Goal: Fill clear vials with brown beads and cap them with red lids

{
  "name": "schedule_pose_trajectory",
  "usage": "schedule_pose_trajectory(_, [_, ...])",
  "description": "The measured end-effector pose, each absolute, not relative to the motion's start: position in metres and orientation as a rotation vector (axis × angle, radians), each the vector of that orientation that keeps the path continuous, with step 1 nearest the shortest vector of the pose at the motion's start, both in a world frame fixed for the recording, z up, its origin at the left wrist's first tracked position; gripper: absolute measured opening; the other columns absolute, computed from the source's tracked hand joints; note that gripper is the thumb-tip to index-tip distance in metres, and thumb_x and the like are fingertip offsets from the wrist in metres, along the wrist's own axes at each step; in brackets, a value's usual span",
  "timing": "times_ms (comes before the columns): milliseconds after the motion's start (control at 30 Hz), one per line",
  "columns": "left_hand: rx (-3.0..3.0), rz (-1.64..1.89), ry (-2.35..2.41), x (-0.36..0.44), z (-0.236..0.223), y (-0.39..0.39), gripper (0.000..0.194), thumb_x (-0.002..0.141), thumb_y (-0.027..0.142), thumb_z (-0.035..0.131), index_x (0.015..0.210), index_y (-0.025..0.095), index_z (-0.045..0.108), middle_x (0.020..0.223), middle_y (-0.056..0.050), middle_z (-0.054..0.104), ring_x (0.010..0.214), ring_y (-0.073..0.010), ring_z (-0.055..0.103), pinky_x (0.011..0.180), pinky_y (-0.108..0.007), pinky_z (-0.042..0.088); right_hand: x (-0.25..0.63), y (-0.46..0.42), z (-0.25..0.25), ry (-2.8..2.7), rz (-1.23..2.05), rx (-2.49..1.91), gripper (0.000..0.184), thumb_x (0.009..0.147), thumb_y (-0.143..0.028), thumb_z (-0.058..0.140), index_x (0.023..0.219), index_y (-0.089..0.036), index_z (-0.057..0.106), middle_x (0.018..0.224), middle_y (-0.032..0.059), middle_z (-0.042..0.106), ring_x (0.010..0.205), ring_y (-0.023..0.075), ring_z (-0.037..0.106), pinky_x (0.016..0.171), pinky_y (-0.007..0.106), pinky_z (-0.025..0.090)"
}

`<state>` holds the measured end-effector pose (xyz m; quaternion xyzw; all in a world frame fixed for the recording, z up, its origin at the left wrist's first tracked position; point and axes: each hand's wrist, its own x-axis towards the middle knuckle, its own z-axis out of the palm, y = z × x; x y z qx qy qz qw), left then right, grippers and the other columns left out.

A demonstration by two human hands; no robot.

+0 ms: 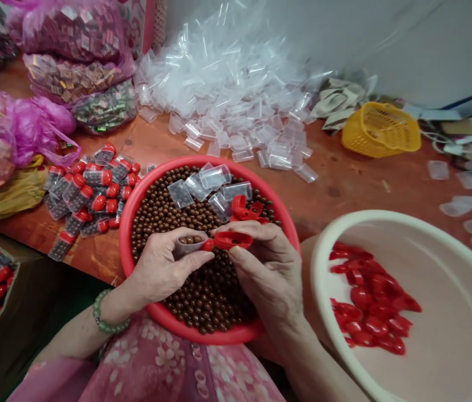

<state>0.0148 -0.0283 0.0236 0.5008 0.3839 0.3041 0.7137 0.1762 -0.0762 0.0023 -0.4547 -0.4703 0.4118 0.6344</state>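
Already capped: clear tubes with red caps [89, 190], filled with something dark, lie in a loose heap on the table [328, 173] at 9 o'clock; more sit in a cardboard box [10, 279] at 7 o'clock.
Uncapped: a much bigger heap of empty clear tubes [227, 95] at 12 o'clock, and more at the 3 o'clock edge.
Left hand [164, 268]: fingers curled, closed around a small clear tube [188, 245] with a few brown beads [186, 240] inside; green bead bracelet [110, 315] on the wrist.
Right hand [265, 268]: thumb and fingers closed in a pinch on a red cap [227, 240], its end at the tube's mouth, apparently touching.
Red basin [124, 234]: at centre, under both hands, heaped with more beads; a few empty tubes [202, 187] and loose red caps [244, 209] on top.
Cream basin [319, 279]: at 4 o'clock, holding a pile of red caps [370, 296].
Background: yellow basket [380, 131] at 2 o'clock; pink plastic bags [72, 33] of small packets at 11 o'clock.
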Motion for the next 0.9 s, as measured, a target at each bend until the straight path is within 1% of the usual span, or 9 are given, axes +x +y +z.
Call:
schedule_pose_trajectory(100, [0.955,0.713,0.834,0.014,0.025,-0.031,0.024,0.074,0.029,0.074,0.09,0.013,0.064,0.075,0.0,0.065,0.068,-0.0108,0.061,0.069,-0.024,0.053,0.169,-0.078,0.001,-1.166,0.835,-1.106,0.023,0.085,-0.014,0.067,0.102,-0.03,0.069,0.098,-0.0004,0.069,0.094,0.013,0.066,0.088,0.029,0.055])
schedule_pose_trajectory(200, [0.937,0.769,0.831,0.013,0.025,-0.032,0.023,0.073,0.029,0.075,0.086,0.013,0.063,0.076,0.001,0.063,0.067,-0.0088,0.059,0.068,-0.022,0.051,0.166,-0.079,0.004,-1.338,0.661,-1.197,0.024,0.085,-0.01,0.065,0.102,-0.026,0.067,0.097,0.0018,0.068,0.092,0.0137,0.066,0.084,0.029,0.056])
schedule_pose_trajectory(367, [1.038,0.746,0.885,0.01,0.025,-0.03,0.023,0.073,0.03,0.076,0.084,0.013,0.066,0.072,0.001,0.061,0.064,-0.0075,0.053,0.063,-0.02,0.044,0.166,-0.079,0.004,-1.708,0.257,-1.181,0.038,0.084,-0.006,0.062,0.119,-0.02,0.06,0.103,0.0091,0.069,0.095,0.0198,0.067,0.083,0.036,0.058])
schedule_pose_trajectory(500, [1.043,0.705,0.887,0.008,0.024,-0.028,0.024,0.076,0.034,0.072,0.082,0.012,0.065,0.069,0.002,0.059,0.061,-0.0074,0.05,0.061,-0.02,0.041,0.167,-0.078,0.003,-1.921,0.063,-1.232,0.048,0.084,-0.016,0.067,0.13,-0.015,0.052,0.105,0.0139,0.07,0.095,0.0239,0.068,0.079,0.038,0.06])
schedule_pose_trajectory(600, [1.147,0.689,0.867,0.008,0.022,-0.026,0.022,0.079,0.034,0.07,0.08,0.012,0.065,0.068,0.002,0.057,0.061,-0.007,0.048,0.059,-0.02,0.038,0.166,-0.077,0.006,-1.984,-0.047,-1.275,0.042,0.085,-0.019,0.067,0.125,-0.013,0.054,0.095,0.0127,0.072,0.086,0.0226,0.069,0.075,0.035,0.06])
schedule_pose_trajectory(667, [1.182,0.684,0.86,0.009,0.02,-0.025,0.022,0.081,0.033,0.068,0.079,0.012,0.064,0.068,0.002,0.057,0.062,-0.0067,0.047,0.059,-0.02,0.038,0.166,-0.075,0.009,-2.021,-0.083,-1.291,0.035,0.087,-0.015,0.062,0.122,-0.013,0.054,0.093,0.0122,0.072,0.084,0.0215,0.07,0.076,0.033,0.059])
schedule_pose_trajectory(767, [1.118,0.655,0.861,0.01,0.021,-0.024,0.022,0.082,0.035,0.067,0.079,0.013,0.062,0.067,0.003,0.055,0.06,-0.0066,0.049,0.058,-0.019,0.04,0.169,-0.074,0.012,-2.074,-0.07,-1.316,0.036,0.092,-0.018,0.055,0.127,-0.013,0.05,0.098,0.0135,0.073,0.084,0.021,0.071,0.076,0.032,0.059])
schedule_pose_trajectory(833, [1.061,0.624,0.845,0.01,0.022,-0.024,0.022,0.082,0.035,0.067,0.082,0.013,0.062,0.069,0.002,0.058,0.061,-0.0073,0.054,0.06,-0.019,0.044,0.174,-0.074,0.014,-2.056,0.026,-1.373,0.036,0.094,-0.024,0.053,0.128,-0.015,0.048,0.101,0.0127,0.072,0.082,0.0205,0.071,0.073,0.031,0.059])
schedule_pose_trajectory(900, [1.026,0.583,0.819,0.011,0.022,-0.023,0.022,0.083,0.035,0.066,0.086,0.013,0.062,0.072,0.0,0.062,0.065,-0.0093,0.06,0.063,-0.02,0.048,0.18,-0.074,0.015,-1.961,0.231,-1.447,0.031,0.094,-0.028,0.054,0.125,-0.019,0.051,0.101,0.0093,0.072,0.081,0.019,0.07,0.07,0.029,0.058])
